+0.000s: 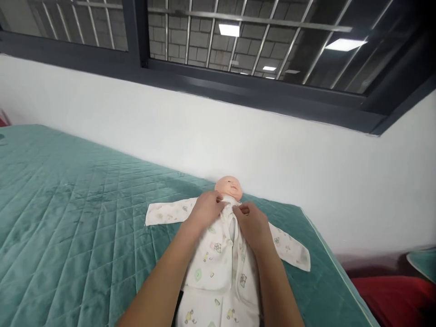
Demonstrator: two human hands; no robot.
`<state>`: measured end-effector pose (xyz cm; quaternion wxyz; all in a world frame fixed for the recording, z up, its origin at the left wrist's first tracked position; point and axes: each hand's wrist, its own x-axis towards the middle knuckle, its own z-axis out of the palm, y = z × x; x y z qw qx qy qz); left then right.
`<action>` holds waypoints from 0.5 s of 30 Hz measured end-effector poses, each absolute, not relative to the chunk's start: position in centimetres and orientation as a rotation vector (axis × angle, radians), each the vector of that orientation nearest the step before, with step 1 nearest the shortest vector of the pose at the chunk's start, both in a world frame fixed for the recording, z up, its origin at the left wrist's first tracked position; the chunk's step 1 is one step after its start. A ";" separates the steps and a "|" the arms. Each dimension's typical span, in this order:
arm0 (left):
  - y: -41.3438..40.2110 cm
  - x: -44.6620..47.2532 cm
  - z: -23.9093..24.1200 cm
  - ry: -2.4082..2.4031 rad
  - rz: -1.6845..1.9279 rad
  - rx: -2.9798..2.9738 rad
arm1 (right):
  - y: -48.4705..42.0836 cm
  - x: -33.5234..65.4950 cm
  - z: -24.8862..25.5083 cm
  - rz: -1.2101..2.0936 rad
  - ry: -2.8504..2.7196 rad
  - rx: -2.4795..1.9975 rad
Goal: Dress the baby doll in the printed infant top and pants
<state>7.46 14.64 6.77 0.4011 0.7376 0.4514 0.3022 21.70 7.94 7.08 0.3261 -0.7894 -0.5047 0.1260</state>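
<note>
A baby doll [229,187] lies on its back on a green quilted bed [68,218], head toward the wall. It wears a white printed baby garment [218,263] with both sleeves spread out flat to the sides. My left hand [206,208] pinches the garment's left front edge at the collar, just below the doll's chin. My right hand [252,222] pinches the right front edge at the same height. The garment's front gapes slightly between my two hands; lower down it lies closed.
A white wall [306,172] runs right behind the doll's head, with a dark-framed barred window [238,50] above. The bed's right edge [337,272] drops to a gap with something red [398,299] beside it.
</note>
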 end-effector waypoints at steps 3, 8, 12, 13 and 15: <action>14.6 7.4 6.4 1.092 0.833 1.814 | 8.0 22.2 6.9 0.365 -1.326 -2.036; 15.1 7.6 5.6 1.076 0.905 1.802 | 8.4 22.9 7.0 0.475 -1.252 -1.897; 15.0 8.3 5.5 1.078 0.997 1.642 | 8.3 22.8 7.1 0.602 -1.122 -1.686; 14.9 8.5 5.6 1.060 1.007 1.618 | 8.2 22.6 7.1 0.622 -1.110 -1.653; 14.6 8.6 5.9 1.060 1.033 1.626 | 8.2 22.4 7.0 0.657 -1.114 -1.617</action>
